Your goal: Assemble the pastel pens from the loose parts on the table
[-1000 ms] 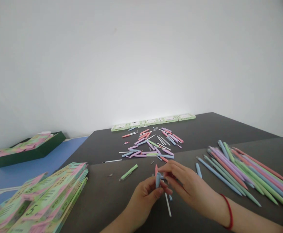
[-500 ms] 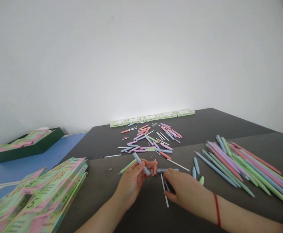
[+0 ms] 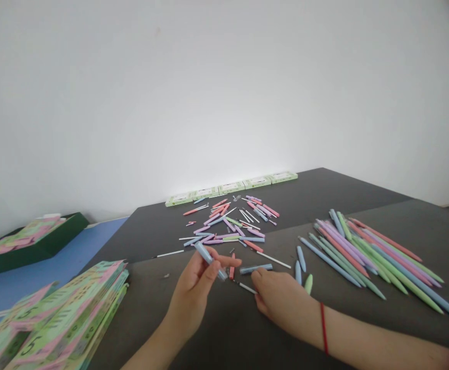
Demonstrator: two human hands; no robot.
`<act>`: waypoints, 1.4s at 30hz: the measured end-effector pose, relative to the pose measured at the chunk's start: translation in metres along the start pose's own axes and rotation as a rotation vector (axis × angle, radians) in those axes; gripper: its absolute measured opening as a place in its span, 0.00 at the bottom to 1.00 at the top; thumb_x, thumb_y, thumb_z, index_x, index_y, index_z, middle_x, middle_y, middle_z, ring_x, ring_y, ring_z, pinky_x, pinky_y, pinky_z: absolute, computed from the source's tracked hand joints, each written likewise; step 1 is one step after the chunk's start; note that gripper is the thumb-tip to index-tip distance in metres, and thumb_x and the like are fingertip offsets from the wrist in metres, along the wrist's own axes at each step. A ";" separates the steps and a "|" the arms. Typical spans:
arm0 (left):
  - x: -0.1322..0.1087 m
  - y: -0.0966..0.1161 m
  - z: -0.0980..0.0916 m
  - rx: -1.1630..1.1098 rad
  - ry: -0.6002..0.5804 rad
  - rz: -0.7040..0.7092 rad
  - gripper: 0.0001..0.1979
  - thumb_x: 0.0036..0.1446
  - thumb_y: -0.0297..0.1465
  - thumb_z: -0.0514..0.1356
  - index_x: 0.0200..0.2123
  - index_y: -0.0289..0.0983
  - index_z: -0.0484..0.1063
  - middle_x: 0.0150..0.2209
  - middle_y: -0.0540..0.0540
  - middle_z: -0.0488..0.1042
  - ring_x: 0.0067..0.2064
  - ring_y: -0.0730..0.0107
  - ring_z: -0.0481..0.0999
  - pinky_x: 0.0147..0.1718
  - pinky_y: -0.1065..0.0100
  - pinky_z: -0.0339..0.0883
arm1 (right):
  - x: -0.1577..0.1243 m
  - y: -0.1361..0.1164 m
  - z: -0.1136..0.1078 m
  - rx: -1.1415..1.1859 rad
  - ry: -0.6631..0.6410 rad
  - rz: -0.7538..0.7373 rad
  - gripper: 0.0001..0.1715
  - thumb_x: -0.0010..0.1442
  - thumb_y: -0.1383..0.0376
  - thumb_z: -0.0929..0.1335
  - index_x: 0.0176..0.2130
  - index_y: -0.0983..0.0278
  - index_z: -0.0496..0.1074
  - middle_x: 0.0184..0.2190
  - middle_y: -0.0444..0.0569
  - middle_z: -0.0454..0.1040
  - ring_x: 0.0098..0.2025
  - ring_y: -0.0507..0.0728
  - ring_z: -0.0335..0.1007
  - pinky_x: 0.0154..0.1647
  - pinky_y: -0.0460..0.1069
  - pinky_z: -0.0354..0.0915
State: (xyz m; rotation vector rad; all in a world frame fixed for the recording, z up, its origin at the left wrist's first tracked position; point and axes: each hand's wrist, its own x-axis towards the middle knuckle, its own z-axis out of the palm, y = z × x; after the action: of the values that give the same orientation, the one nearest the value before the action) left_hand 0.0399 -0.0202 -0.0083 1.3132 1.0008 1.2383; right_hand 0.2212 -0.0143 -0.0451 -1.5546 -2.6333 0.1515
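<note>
My left hand (image 3: 194, 288) is closed on a light blue pen barrel (image 3: 204, 254) with a clear end, tilted down to the right. One of its fingers stretches out to the right. Pinched in my right hand (image 3: 282, 295) is a white pen refill (image 3: 246, 288), its dark tip pointing left toward the barrel. Just beyond my right fingers, another blue barrel (image 3: 255, 269) lies on the dark table. Between the hands rests a short red piece (image 3: 232, 265). My right fingertips are partly hidden behind the hand.
Loose barrels and refills (image 3: 224, 239) are scattered farther back. Several assembled-looking pens (image 3: 363, 252) lie at right, with short blue and green pieces (image 3: 301, 258) beside them. Green-pink packets (image 3: 70, 313) stack at left, near a dark green tray (image 3: 66, 236). Flat boxes (image 3: 232, 188) line the wall.
The refill by my right hand has swung from pointing toward me to lying leftward, tip toward my left hand. The view has shifted slightly right.
</note>
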 end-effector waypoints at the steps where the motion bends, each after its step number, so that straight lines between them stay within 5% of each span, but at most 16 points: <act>1: -0.001 0.002 -0.001 0.132 -0.027 0.046 0.03 0.60 0.32 0.57 0.35 0.39 0.67 0.41 0.44 0.80 0.45 0.63 0.76 0.47 0.64 0.64 | 0.000 0.000 0.000 -0.003 0.001 -0.001 0.08 0.57 0.72 0.65 0.38 0.67 0.72 0.36 0.53 0.76 0.36 0.61 0.76 0.31 0.49 0.64; 5: -0.001 0.010 -0.006 0.476 -0.124 0.111 0.05 0.60 0.31 0.57 0.34 0.39 0.73 0.47 0.45 0.77 0.49 0.60 0.74 0.49 0.64 0.62 | 0.001 0.000 0.001 -0.011 0.019 -0.008 0.08 0.56 0.73 0.65 0.37 0.68 0.72 0.35 0.53 0.77 0.35 0.60 0.76 0.30 0.49 0.63; 12: 0.010 0.009 -0.022 0.969 -0.088 0.046 0.10 0.60 0.33 0.55 0.44 0.41 0.70 0.36 0.49 0.79 0.37 0.63 0.78 0.36 0.69 0.63 | 0.003 0.004 0.005 -0.006 0.071 -0.018 0.10 0.55 0.74 0.63 0.37 0.67 0.71 0.34 0.53 0.76 0.35 0.62 0.75 0.31 0.51 0.61; 17: 0.019 -0.003 -0.033 1.368 -0.093 0.000 0.03 0.56 0.30 0.57 0.35 0.40 0.66 0.28 0.51 0.75 0.29 0.65 0.73 0.28 0.70 0.55 | 0.006 0.009 0.009 0.027 0.093 -0.026 0.09 0.55 0.73 0.62 0.36 0.66 0.69 0.32 0.51 0.75 0.34 0.61 0.74 0.31 0.50 0.59; 22: 0.017 0.009 -0.033 1.338 -0.124 0.050 0.01 0.53 0.30 0.58 0.32 0.40 0.68 0.30 0.51 0.73 0.31 0.67 0.71 0.30 0.70 0.55 | 0.010 0.013 0.015 0.060 0.104 -0.036 0.07 0.55 0.72 0.62 0.35 0.64 0.67 0.32 0.49 0.75 0.34 0.59 0.74 0.30 0.50 0.56; 30: 0.024 0.011 -0.045 0.977 -0.133 -0.054 0.07 0.51 0.35 0.59 0.30 0.38 0.71 0.21 0.54 0.65 0.24 0.70 0.63 0.24 0.72 0.53 | 0.009 0.017 0.017 0.085 0.118 -0.048 0.05 0.56 0.71 0.62 0.35 0.64 0.66 0.32 0.48 0.75 0.34 0.56 0.73 0.30 0.48 0.53; 34: 0.027 0.016 -0.052 0.678 0.026 -0.089 0.14 0.53 0.42 0.58 0.26 0.37 0.69 0.19 0.55 0.62 0.21 0.74 0.60 0.21 0.74 0.53 | 0.010 0.017 0.018 0.081 0.121 -0.047 0.05 0.56 0.71 0.62 0.34 0.64 0.66 0.32 0.48 0.75 0.33 0.57 0.73 0.30 0.49 0.53; 38: 0.037 0.024 -0.089 0.569 0.202 -0.088 0.17 0.59 0.42 0.51 0.25 0.36 0.66 0.22 0.53 0.66 0.21 0.75 0.64 0.19 0.73 0.58 | 0.010 0.016 0.019 0.076 0.129 -0.054 0.06 0.56 0.72 0.62 0.34 0.64 0.66 0.31 0.48 0.75 0.32 0.57 0.73 0.29 0.49 0.52; 42: 0.050 0.019 -0.146 0.595 0.522 -0.062 0.12 0.66 0.34 0.46 0.37 0.35 0.66 0.23 0.55 0.62 0.17 0.80 0.58 0.15 0.76 0.54 | 0.010 0.015 0.020 0.067 0.143 -0.063 0.07 0.55 0.74 0.62 0.33 0.65 0.67 0.29 0.49 0.75 0.31 0.58 0.73 0.28 0.49 0.52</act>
State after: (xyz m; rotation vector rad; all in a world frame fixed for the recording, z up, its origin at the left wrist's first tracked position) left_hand -0.1000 0.0460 0.0086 1.4035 1.8760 1.3180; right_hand 0.2267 0.0007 -0.0670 -1.4051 -2.5361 0.1181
